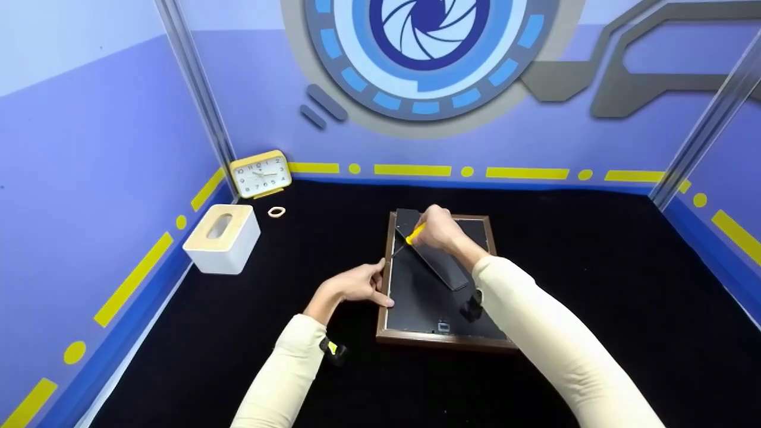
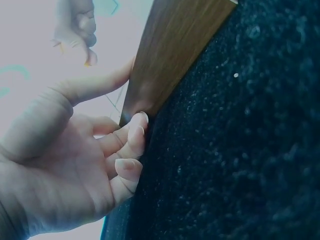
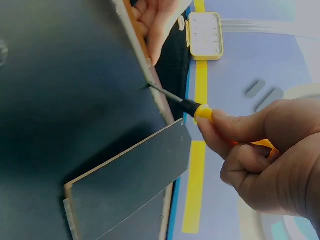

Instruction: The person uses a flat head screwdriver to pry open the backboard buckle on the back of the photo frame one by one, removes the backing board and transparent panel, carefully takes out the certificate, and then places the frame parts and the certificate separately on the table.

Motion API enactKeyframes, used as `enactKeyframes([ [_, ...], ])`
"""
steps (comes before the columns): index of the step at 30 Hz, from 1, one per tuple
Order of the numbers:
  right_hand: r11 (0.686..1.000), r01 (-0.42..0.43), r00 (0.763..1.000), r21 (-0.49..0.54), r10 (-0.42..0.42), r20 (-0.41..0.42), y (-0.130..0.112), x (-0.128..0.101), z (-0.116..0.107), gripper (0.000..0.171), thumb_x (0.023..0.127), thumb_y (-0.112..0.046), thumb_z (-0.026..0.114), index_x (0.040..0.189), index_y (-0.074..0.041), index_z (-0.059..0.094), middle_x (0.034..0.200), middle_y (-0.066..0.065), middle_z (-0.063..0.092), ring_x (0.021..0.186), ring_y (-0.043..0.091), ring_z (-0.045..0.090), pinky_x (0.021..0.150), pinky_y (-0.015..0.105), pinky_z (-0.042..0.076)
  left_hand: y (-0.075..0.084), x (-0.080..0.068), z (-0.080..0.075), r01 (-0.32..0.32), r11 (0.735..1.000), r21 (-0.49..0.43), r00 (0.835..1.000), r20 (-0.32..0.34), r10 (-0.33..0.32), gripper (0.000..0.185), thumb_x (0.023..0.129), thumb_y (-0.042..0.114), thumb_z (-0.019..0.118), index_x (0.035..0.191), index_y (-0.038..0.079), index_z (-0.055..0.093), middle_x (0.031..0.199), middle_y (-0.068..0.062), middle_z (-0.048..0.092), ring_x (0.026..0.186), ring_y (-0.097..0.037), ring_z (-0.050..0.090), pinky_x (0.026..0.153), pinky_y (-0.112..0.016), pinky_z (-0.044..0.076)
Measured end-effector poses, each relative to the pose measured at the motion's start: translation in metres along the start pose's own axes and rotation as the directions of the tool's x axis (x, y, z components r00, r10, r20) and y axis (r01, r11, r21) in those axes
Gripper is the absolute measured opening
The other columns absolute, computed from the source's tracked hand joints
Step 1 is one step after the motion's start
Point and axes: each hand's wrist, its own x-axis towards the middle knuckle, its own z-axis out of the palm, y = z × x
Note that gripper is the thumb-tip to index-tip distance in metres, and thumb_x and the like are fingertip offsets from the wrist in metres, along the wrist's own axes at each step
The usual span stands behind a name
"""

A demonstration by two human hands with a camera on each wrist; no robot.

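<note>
Left hand point(image 1: 351, 288) fingers point(image 2: 131, 137) gripping picture frame point(image 1: 389, 297) edge, right hand point(image 1: 440, 229) pinching screwdriver point(image 3: 192, 107)

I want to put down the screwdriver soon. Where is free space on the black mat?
Bare mat lies right of the picture frame and in front of it. The far-left corner is crowded: tissue box, clock, small ring.
</note>
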Motion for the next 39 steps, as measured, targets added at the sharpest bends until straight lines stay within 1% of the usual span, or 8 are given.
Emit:
enactKeyframes([
  [8,0.991,-0.005,0.999,-0.131,0.01,0.038,-0.021,0.014,-0.002,0.011,0.065,0.001,0.084,0.074,-0.002,0.078,0.078,0.009,0.073,0.075,0.023,0.059,0.071,0.033,0.054,0.0,0.0,0.0,0.003,1.0,-0.03,1.0,-0.002,-0.003,0.11,0.077,0.019,0.088,0.153,-0.013,0.015,0.085,-0.003,0.055,0.073,-0.01,0.051,0.068,-0.022,0.043],
  [14,0.967,0.028,0.995,-0.252,-0.004,0.096,-0.039,0.022,0.0,0.016,0.065,0.006,0.077,0.061,-0.005,0.065,0.061,0.001,0.056,0.064,0.021,0.047,0.059,0.03,0.045,0.002,0.0,-0.001,0.023,0.999,-0.045,1.0,0.003,-0.023,0.11,0.077,0.019,0.088,0.154,-0.011,0.016,0.087,-0.002,0.056,0.073,-0.01,0.052,0.069,-0.023,0.043],
  [17,0.954,0.03,0.992,-0.299,0.008,0.126,-0.048,0.024,0.002,0.017,0.067,0.009,0.073,0.065,-0.005,0.062,0.067,0.004,0.051,0.064,0.022,0.042,0.055,0.031,0.041,0.002,0.0,0.0,0.03,0.998,-0.056,1.0,0.001,-0.03,0.109,0.078,0.018,0.088,0.154,-0.01,0.016,0.087,-0.002,0.056,0.073,-0.01,0.051,0.068,-0.022,0.043],
  [22,0.942,0.046,0.984,-0.331,0.015,0.178,-0.06,0.026,0.005,0.01,0.077,0.008,0.068,0.083,0.0,0.066,0.076,0.009,0.062,0.062,0.02,0.047,0.054,0.029,0.042,0.003,-0.002,-0.001,0.05,0.997,-0.052,0.999,0.0,-0.05,0.108,0.079,0.019,0.087,0.155,-0.009,0.015,0.087,-0.002,0.055,0.073,-0.01,0.051,0.067,-0.023,0.043],
  [26,0.939,0.038,0.98,-0.343,0.032,0.197,-0.066,0.027,0.008,0.012,0.079,0.01,0.066,0.085,0.0,0.07,0.077,0.01,0.069,0.06,0.019,0.051,0.051,0.028,0.04,0.002,-0.002,-0.001,0.055,0.998,-0.041,0.999,-0.001,-0.055,0.109,0.079,0.02,0.087,0.155,-0.009,0.015,0.09,-0.003,0.055,0.072,-0.009,0.05,0.067,-0.023,0.043],
  [33,0.926,0.08,0.984,-0.369,-0.015,0.176,-0.063,0.025,0.011,0.017,0.078,0.008,0.066,0.094,0.003,0.067,0.084,0.014,0.07,0.065,0.022,0.056,0.056,0.029,0.047,0.0,-0.003,0.001,0.037,0.999,-0.027,0.999,-0.012,-0.038,0.109,0.078,0.019,0.088,0.154,-0.012,0.016,0.086,-0.004,0.057,0.071,-0.01,0.051,0.068,-0.023,0.043],
  [37,0.937,0.086,0.985,-0.338,-0.03,0.168,-0.057,0.023,0.007,0.018,0.08,0.008,0.061,0.097,0.003,0.065,0.085,0.016,0.069,0.062,0.022,0.052,0.056,0.031,0.042,0.001,-0.002,0.0,0.029,0.998,-0.055,0.999,-0.017,-0.03,0.108,0.078,0.018,0.088,0.154,-0.011,0.016,0.085,-0.004,0.056,0.072,-0.01,0.051,0.067,-0.023,0.042],
  [39,0.939,0.09,0.987,-0.331,-0.038,0.158,-0.054,0.023,0.005,0.015,0.079,0.006,0.064,0.094,0.002,0.066,0.083,0.015,0.069,0.061,0.022,0.052,0.056,0.032,0.044,0.0,-0.001,-0.001,0.021,0.997,-0.073,1.0,-0.014,-0.023,0.108,0.078,0.016,0.087,0.154,-0.01,0.015,0.086,-0.005,0.056,0.072,-0.011,0.05,0.066,-0.023,0.042],
])
